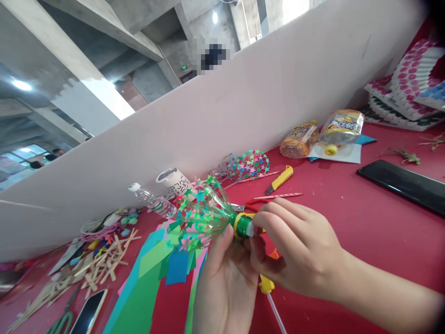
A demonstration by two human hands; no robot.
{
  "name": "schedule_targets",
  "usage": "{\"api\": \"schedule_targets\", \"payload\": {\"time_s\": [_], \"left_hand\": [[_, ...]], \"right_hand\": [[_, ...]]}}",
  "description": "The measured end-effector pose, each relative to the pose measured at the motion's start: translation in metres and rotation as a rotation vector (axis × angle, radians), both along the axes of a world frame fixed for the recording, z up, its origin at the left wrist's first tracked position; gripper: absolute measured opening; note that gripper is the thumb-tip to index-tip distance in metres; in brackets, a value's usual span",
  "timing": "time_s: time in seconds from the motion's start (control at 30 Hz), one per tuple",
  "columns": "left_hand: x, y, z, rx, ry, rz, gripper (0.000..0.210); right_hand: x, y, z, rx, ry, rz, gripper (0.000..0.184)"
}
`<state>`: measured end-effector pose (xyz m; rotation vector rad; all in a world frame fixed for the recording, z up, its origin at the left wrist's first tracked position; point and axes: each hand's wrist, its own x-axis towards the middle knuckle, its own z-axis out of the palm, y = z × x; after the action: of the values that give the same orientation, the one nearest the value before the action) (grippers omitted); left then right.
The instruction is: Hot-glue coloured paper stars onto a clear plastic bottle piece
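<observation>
My left hand (222, 283) is closed around a green plastic bottle top (239, 224) lying on its side. A yellow ring circles its neck, and thin cut strips with colourful stars (194, 218) fan out to the left. At the neck's open end sits a small whitish piece (251, 228). My right hand (299, 246) pinches there, its fingertips partly hiding what they grip. Just behind the hands lie red-handled scissors (255, 204). Below them is a yellow plastic piece (266, 284) with a clear stick.
Coloured paper sheets (134, 301), wooden sticks (113, 260) and a phone (88, 313) lie left. A yellow utility knife (280, 180), two bottles (342, 132) and a black phone (405, 185) lie right. A white partition (222, 111) borders the red table (330, 208).
</observation>
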<state>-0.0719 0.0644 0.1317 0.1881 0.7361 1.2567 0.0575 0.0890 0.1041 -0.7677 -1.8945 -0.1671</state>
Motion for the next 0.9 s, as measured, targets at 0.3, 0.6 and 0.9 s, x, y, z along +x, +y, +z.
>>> {"api": "schedule_targets", "payload": {"time_s": [0.3,0.6,0.9], "left_hand": [[0.004,0.001,0.0,-0.011,0.077,0.108,0.03],[0.002,0.004,-0.003,-0.031,0.141,0.15,0.025],[-0.019,0.007,0.01,0.017,0.296,0.17,0.019]], "right_hand": [[0.001,0.002,-0.004,-0.005,-0.047,-0.054,0.012],[-0.004,0.005,-0.01,-0.091,-0.039,-0.049,0.011],[0.017,0.019,-0.004,-0.434,-0.294,-0.174,0.005]]}}
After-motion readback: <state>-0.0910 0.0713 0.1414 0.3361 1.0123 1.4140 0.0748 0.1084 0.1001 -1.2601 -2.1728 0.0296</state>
